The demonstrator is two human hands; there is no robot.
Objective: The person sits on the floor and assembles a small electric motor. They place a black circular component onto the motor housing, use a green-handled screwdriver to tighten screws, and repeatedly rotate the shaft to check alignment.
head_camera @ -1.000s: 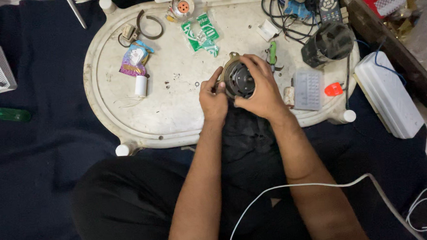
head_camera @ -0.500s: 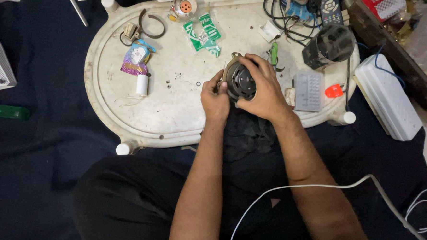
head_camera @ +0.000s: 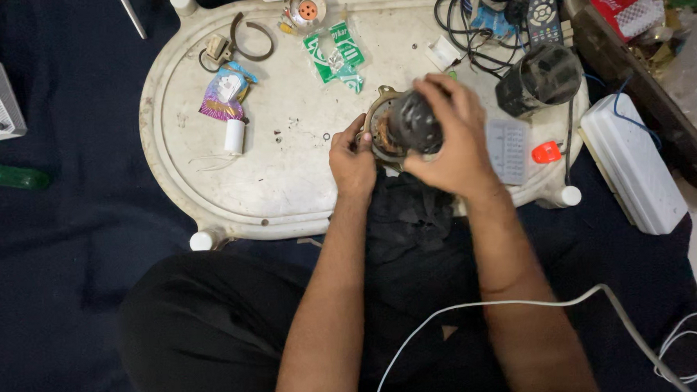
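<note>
In the head view, the right hand (head_camera: 454, 146) was clamped over a dark round motor part (head_camera: 410, 124) with a brass-coloured ring, held just above the near edge of the white oval surface (head_camera: 285, 183). The left hand (head_camera: 352, 163) pinched its rim at nine o'clock, probably with thumb and forefinger. A grey keypad (head_camera: 509, 150) lay at three o'clock, a white cylinder (head_camera: 235, 136) well away at nine.

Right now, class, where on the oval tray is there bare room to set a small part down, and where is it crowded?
Bare: the oval tray near its front-left rim, between the white cylinder and the left hand. Crowded: the back edge by the green packets, and the right end with the tangled cables and dark round housing.
</note>
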